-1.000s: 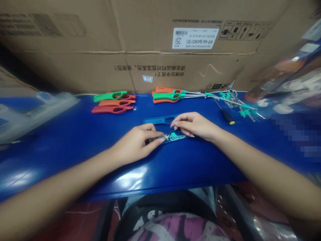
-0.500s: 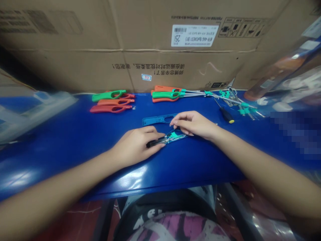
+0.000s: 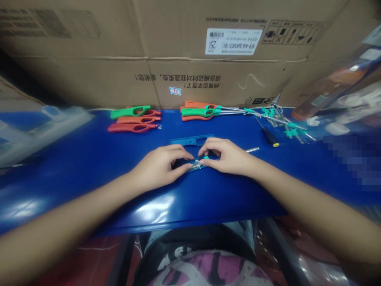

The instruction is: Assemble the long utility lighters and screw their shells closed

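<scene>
An opened blue long-neck lighter (image 3: pixel 197 166) lies on the blue table, its inner parts exposed and its metal tube (image 3: pixel 253 149) pointing right. My left hand (image 3: pixel 163 163) has fingers and thumb closed around the lighter's left end. My right hand (image 3: pixel 228 155) pinches at its middle, near a small turquoise piece (image 3: pixel 206 157); the fingers hide most of the parts. Just beyond both hands rests a loose blue handle half (image 3: pixel 186 140) with an oval finger hole.
Green, orange and red handles (image 3: pixel 135 119) lie at the back left. Lighters with metal tubes (image 3: pixel 198 112) lie at the back middle. A black screwdriver (image 3: pixel 270 138) and several metal tubes with turquoise parts (image 3: pixel 293 129) are at right. Behind stands a cardboard sheet (image 3: pixel 104 71).
My right hand has moved a little left and down onto the middle of the lighter, closer to my left hand. More of the metal tube shows past it.
</scene>
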### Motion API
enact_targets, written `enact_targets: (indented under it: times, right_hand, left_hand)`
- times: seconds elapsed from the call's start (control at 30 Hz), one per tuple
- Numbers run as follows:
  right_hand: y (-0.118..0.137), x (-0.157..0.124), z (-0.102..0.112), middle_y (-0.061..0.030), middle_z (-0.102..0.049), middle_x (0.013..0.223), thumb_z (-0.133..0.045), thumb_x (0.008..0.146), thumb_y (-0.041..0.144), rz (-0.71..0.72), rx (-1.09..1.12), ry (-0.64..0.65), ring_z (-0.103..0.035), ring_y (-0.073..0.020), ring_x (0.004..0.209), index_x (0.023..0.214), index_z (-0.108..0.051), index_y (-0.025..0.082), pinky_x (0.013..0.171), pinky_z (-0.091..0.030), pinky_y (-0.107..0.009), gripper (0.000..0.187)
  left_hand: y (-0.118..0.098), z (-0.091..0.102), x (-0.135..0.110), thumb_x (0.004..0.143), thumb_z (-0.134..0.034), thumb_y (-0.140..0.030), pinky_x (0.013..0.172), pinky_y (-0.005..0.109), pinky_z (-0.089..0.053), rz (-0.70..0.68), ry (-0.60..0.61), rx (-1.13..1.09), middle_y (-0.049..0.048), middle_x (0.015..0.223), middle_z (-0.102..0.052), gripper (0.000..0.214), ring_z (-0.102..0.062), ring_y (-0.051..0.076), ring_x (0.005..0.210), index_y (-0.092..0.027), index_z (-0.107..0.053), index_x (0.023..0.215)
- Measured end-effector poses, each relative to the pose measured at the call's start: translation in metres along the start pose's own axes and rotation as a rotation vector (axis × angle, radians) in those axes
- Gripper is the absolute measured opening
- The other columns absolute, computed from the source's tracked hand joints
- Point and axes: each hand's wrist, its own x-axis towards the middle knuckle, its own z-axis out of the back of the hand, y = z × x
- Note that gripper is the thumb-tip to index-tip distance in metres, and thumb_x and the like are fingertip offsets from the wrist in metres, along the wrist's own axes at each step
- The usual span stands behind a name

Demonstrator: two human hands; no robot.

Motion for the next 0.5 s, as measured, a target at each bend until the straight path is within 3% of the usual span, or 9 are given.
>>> enact_targets:
  times: [0.17, 0.37, 0.5]
  right_hand:
    - [-0.003, 0.001, 0.011, -0.0046, -0.065, 0.089, -0.067, 0.089, 0.029, -0.007, -0.007, -0.047, -0.056, -0.0144, 0.076, 0.092, -0.074, 0.016, 0.070, -0.042, -0.027, 0.015]
    - [-0.005, -0.003, 0.036, 0.0016, -0.058, 0.067, -0.068, 0.087, 0.033, -0.142, 0.037, 0.102, -0.045, -0.0104, 0.057, 0.089, -0.072, 0.016, 0.056, -0.036, -0.025, 0.017]
    - [0.001, -0.004, 0.037, 0.0010, -0.063, 0.075, -0.071, 0.084, 0.025, -0.091, 0.029, 0.198, -0.047, -0.0095, 0.059, 0.095, -0.071, 0.016, 0.058, -0.039, -0.024, 0.014]
  left_hand:
    - [0.005, 0.005, 0.004, 0.095, -0.061, -0.032, 0.063, 0.025, -0.047, 0.023, 0.019, -0.023, 0.0026, 0.103, -0.072, 0.023, -0.060, 0.012, 0.068, -0.024, -0.074, 0.112]
    - [0.010, 0.005, 0.006, 0.092, -0.059, -0.026, 0.094, 0.039, -0.050, -0.099, -0.093, 0.122, 0.0082, 0.110, -0.071, 0.026, -0.061, 0.025, 0.104, -0.018, -0.073, 0.113]
    - [0.007, 0.001, 0.004, 0.096, -0.059, -0.028, 0.101, 0.039, -0.050, -0.171, -0.060, 0.083, 0.0092, 0.119, -0.068, 0.030, -0.061, 0.024, 0.111, -0.017, -0.068, 0.122]
